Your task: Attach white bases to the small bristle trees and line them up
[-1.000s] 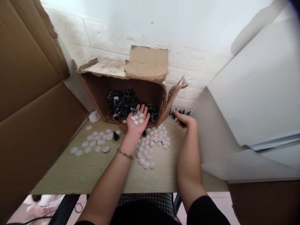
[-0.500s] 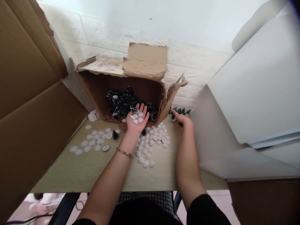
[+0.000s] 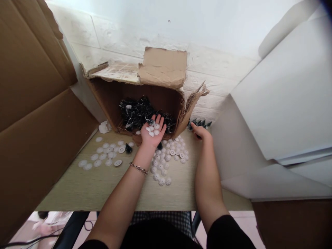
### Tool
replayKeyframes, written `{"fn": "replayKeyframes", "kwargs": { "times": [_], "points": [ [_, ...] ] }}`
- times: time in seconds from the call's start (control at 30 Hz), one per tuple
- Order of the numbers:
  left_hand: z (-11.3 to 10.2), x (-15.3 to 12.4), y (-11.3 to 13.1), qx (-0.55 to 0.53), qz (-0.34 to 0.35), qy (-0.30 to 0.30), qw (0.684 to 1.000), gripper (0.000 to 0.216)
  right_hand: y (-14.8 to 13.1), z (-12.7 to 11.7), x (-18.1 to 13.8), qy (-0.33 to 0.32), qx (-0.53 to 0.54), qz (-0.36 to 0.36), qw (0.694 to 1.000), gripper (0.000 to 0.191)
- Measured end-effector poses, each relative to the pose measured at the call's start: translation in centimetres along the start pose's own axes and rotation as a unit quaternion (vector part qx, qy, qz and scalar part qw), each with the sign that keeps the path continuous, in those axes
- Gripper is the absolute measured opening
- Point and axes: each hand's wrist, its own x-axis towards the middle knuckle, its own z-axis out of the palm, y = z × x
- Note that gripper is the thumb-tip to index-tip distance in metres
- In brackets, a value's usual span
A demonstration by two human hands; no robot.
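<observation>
My left hand (image 3: 153,135) stays open, cradling white discs (image 3: 152,130); my right hand (image 3: 201,133) edged toward dark trees (image 3: 198,122) at one o'clock, its grip hidden.

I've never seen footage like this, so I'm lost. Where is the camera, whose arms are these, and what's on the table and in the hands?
There is no machine: the camera sits on a person's head and looks down at their own bare arms. The left hand is turned palm up, with a few white discs lying in it. The right hand is palm down near some small dark pieces; whether it grips anything is unclear. On the table lie two patches of loose discs. Behind them a torn box lies on its side, open toward the person, with bristly pieces inside.
</observation>
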Motion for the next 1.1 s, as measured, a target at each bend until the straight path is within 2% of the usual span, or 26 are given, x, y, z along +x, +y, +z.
{"fn": "replayKeyframes", "kwargs": {
  "times": [0.37, 0.7, 0.8, 0.97, 1.1],
  "points": [
    [-0.1, 0.1, -0.1, 0.002, -0.001, 0.0, 1.0, 0.031, -0.2, 0.3, 0.1, -0.002, 0.003, -0.024, 1.0, 0.067],
    [0.0, 0.0, -0.2, -0.001, -0.003, -0.002, 1.0, 0.03, -1.0, -0.4, -0.6, 0.067, -0.008, -0.017, 0.998, 0.071],
    [0.0, 0.0, -0.2, -0.006, -0.004, 0.001, 1.0, 0.03, -1.3, -1.1, -1.2, 0.094, -0.02, -0.034, 0.995, 0.062],
    [0.2, -0.1, -0.2, -0.006, -0.006, 0.001, 1.0, 0.03, -1.7, -1.6, -1.6, 0.178, -0.054, -0.092, 0.978, 0.033],
    [0.2, -0.2, -0.2, -0.006, -0.003, 0.003, 1.0, 0.03, -1.5, -1.1, -0.9, 0.22, -0.088, -0.128, 0.963, 0.025]
  ]
}}
